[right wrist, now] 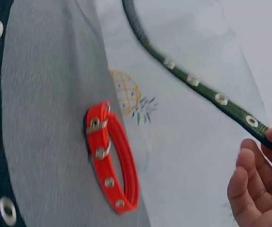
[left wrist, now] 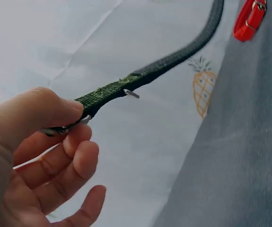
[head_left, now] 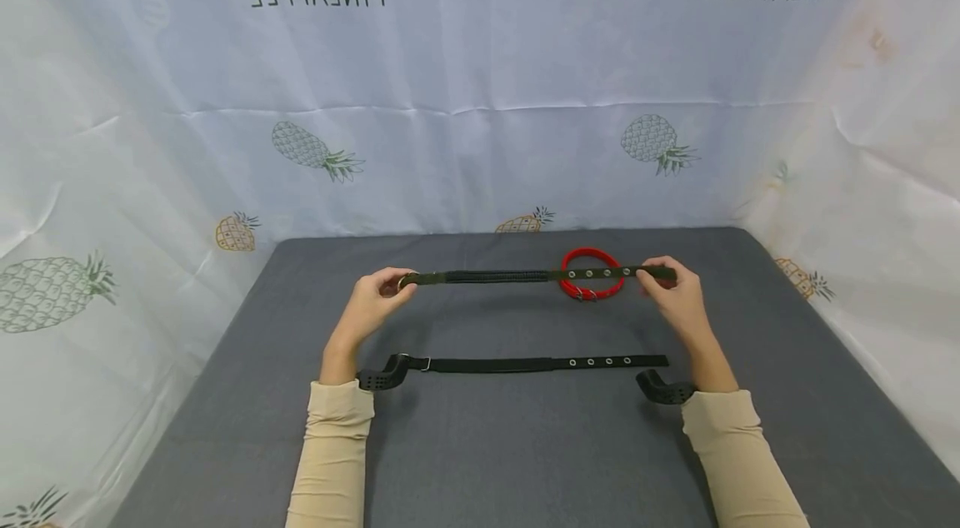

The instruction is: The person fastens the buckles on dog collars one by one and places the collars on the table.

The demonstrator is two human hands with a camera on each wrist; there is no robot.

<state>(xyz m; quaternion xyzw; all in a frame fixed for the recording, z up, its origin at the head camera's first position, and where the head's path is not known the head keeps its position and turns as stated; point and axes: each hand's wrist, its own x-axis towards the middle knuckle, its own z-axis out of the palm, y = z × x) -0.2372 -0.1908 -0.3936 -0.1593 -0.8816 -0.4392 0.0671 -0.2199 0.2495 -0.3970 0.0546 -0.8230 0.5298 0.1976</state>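
Note:
A dark green pet collar (head_left: 497,276) is stretched out straight above the table between both hands. My left hand (head_left: 378,291) pinches its buckle end between thumb and fingers; a metal ring (left wrist: 131,93) hangs from the strap near there. At the other end, beyond a row of metal eyelets, my right hand (head_left: 677,295) pinches the strap tip. Nearer the body, a black collar (head_left: 491,365) with eyelets lies straight on the table. Behind the held strap sits a red collar (right wrist: 126,165), buckled into a loop; the strap crosses in front of it in the head view.
The grey table (head_left: 517,453) meets a white pineapple-print curtain (head_left: 480,170) at its back edge, with more cloth on both sides. A black curved wrist mount (head_left: 384,374) sits at the left wrist, and another mount (head_left: 663,389) at the right.

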